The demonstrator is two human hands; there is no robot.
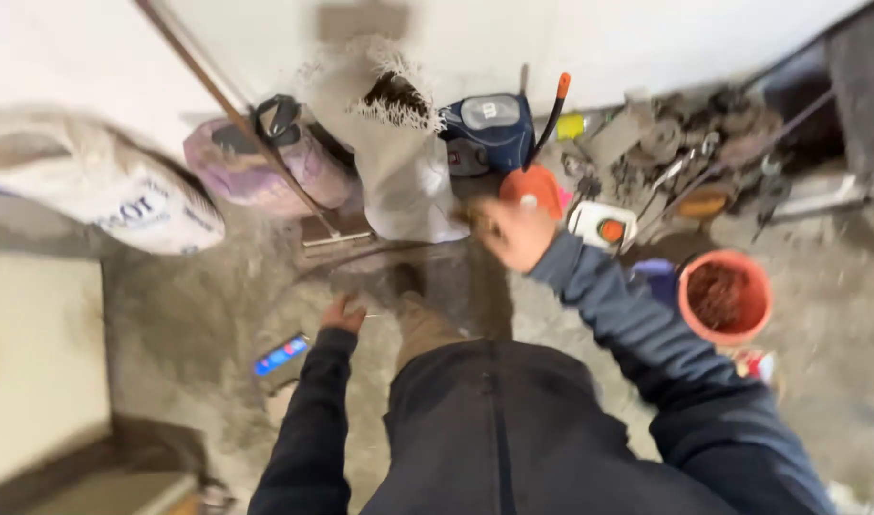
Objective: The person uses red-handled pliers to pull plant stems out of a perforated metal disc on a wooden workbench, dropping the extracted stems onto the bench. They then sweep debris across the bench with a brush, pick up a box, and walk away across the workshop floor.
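White sack (404,181) stands open against the wall, and your right hand (513,234) reaches just beside it; the blur hides if its fingers are spread or pinching. Your left hand (342,313) hangs low over the dusty floor, loosely curled, holding nothing I can see. An orange bucket (725,298), a blue bag (489,129) and scrap metal (685,143) crowd the right side.

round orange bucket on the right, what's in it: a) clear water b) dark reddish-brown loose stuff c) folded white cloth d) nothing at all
b: the round orange bucket on the dusty concrete floor holds a dark reddish-brown loose fill; the picture is too blurred to tell what it is. It stands just beyond the right hand's dark blue sleeve.
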